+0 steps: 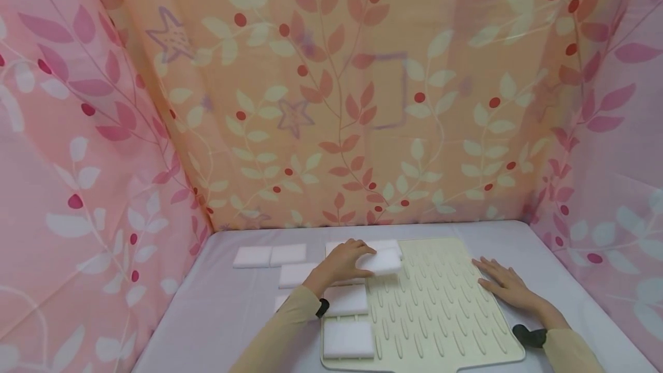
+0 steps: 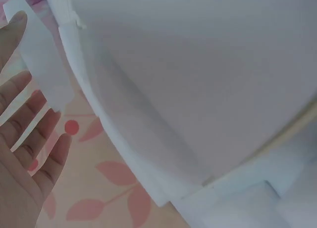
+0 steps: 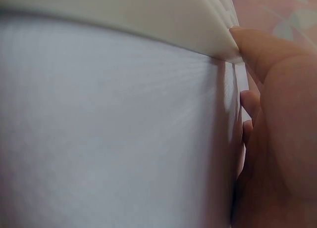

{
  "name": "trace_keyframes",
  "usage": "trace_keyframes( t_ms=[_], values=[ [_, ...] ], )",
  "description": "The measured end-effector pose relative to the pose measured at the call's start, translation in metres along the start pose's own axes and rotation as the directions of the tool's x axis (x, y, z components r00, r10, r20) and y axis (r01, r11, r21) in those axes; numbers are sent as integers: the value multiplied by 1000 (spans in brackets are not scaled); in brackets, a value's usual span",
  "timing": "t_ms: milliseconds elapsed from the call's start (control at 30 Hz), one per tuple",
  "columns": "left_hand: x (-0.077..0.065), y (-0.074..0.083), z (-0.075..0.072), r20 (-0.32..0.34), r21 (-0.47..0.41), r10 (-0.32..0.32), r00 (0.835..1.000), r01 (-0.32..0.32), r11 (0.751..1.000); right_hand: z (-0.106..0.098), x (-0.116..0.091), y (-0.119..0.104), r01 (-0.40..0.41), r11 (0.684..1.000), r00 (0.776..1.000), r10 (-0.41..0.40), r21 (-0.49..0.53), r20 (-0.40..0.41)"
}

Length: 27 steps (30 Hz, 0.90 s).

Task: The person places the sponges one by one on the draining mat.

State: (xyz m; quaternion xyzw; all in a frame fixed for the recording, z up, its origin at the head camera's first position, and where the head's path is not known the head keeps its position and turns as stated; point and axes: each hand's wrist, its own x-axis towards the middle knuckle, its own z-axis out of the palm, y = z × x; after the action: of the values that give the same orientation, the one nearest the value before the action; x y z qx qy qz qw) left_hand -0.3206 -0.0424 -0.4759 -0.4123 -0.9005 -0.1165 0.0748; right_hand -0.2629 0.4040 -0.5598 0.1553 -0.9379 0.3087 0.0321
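Note:
My left hand (image 1: pixel 344 262) pinches a white sponge-like block (image 1: pixel 384 262) between thumb and fingers, above the upper left part of a cream ridged mat (image 1: pixel 435 298). In the left wrist view the block (image 2: pixel 42 60) shows edge-on beside the thumb, with the other fingers spread. Similar white blocks lie along the mat's left side, among them a middle block (image 1: pixel 348 301) and a near block (image 1: pixel 348 339); the far ones are partly hidden by my hand. My right hand (image 1: pixel 510 288) rests with extended fingers at the mat's right edge, its thumb (image 3: pixel 267 50) touching the rim.
Left of the mat, several more white blocks lie on the white-covered table (image 1: pixel 207 309), including a pair (image 1: pixel 288 254) at the back and another block (image 1: pixel 296 275) nearer, partly behind my left forearm. Floral curtains (image 1: pixel 331 102) enclose the table at the back and both sides.

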Motion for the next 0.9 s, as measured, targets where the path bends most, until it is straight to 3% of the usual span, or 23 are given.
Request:
trace_keyframes(
  t_ms=[367,900],
  values=[
    [21,11,13,112,-1,-54,992,54,999,1,0,2,10,1000,1000,-10,3,-7],
    [22,21,19,162,69,-62,985,51,996,0,-1,1,-35,999,999,35,11,20]
  ],
)
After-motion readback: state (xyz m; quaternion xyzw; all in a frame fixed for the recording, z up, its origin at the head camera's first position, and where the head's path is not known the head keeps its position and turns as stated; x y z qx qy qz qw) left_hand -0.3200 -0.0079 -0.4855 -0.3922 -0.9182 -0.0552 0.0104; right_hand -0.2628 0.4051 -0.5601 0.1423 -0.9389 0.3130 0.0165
